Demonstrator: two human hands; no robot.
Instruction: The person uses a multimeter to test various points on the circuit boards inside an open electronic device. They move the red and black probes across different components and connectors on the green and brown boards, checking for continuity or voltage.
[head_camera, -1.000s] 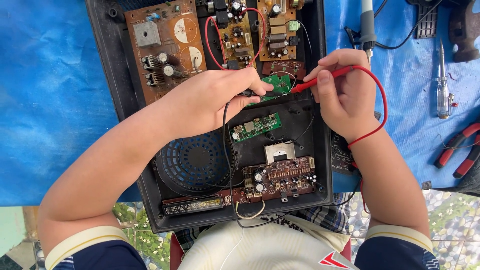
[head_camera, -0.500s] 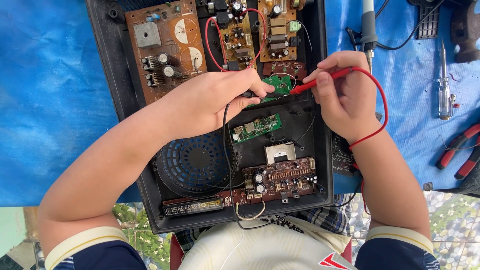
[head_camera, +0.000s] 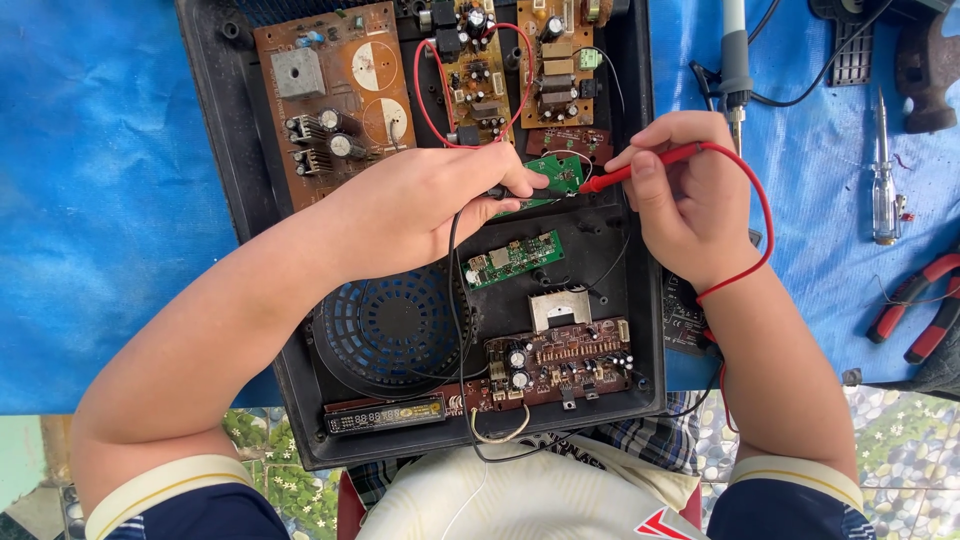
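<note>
We are probing a small green circuit board (head_camera: 566, 172) near the middle of the open black casing (head_camera: 640, 300), so the step in hand looks like a continuity or voltage check with two test leads. Our right hand (head_camera: 690, 195) pinches the red probe (head_camera: 640, 168) between thumb and forefinger, its tip resting on the board's right edge. Our left hand (head_camera: 430, 205) lies over the casing with its fingers curled and pressed on a black probe (head_camera: 497, 192), mostly hidden beneath them, whose black wire (head_camera: 452, 300) runs down toward us. We judge the next move needs both tips held steady on neighbouring contacts without bridging them. The casing holds a brown power board (head_camera: 335, 95) at upper left, two more brown boards (head_camera: 520, 70) at the top, a second green board (head_camera: 513, 259) below the probed one, a round speaker grille (head_camera: 385, 325), a display strip (head_camera: 385, 416) and a dark board (head_camera: 560, 360) along the near edge. Outside it, on the blue worktop (head_camera: 100, 200), lie a soldering iron (head_camera: 736, 60), a screwdriver (head_camera: 883, 180) and red-handled pliers (head_camera: 915, 300).
</note>
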